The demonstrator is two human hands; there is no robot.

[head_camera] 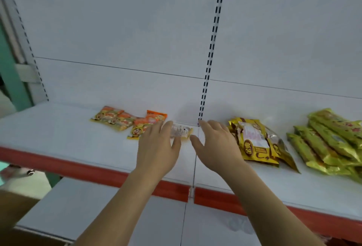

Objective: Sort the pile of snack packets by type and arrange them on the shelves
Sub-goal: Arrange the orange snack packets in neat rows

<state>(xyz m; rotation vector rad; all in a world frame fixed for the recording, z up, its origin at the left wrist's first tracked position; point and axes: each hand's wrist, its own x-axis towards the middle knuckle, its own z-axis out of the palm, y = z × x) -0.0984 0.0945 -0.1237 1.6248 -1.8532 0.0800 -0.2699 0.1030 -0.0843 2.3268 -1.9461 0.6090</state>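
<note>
A white shelf (58, 128) with a red front edge (78, 167) runs across a white slotted back panel (137, 30). Left hand (156, 147) touches a small clear packet (181, 131) at centre, fingers straight. Right hand (215, 145) hovers beside it at 3 o'clock, fingers spread. Orange packets (129, 122) lie at 9 o'clock, gold packets (258, 143) and green packets (331, 139) at 3 o'clock.

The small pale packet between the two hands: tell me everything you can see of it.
The small pale packet is a glossy, whitish, partly see-through wrapper with faint pink print and a yellowish right end; the blur hides the print. It lies flat on the white shelf, lengthwise left to right, close to the back panel. The left hand covers its left end with straight fingers; whether they press it is unclear. The right hand hovers beside it, apart. The orange packets lie just to its left.
</note>
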